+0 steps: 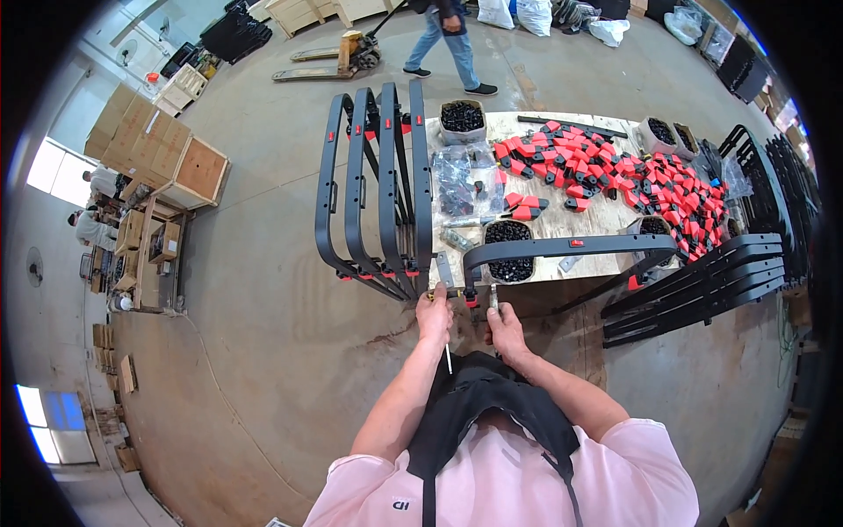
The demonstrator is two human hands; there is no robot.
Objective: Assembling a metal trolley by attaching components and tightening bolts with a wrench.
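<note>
My left hand (435, 318) is closed round a slim tool with a pale, thin shaft (449, 359) pointing down toward my body; it looks like a screwdriver. In my right hand (507, 331) is a short, greyish, rod-like tool (493, 297), its lower part hidden by my fingers. Between and just beyond my hands, a black curved frame (527, 248) rests across the table's near edge. A red clip (576, 243) sits on its bar, and a small red-and-black fitting (471, 300) is at its left end, close to both hands.
Several black frames (353, 220) stand left of the wooden table (562, 206); more frames (694, 294) are stacked at right. Red-and-black plastic parts (606, 167) cover the tabletop. Boxes of black pieces (509, 250) stand among them. A person (448, 48) walks by a pallet jack (347, 57).
</note>
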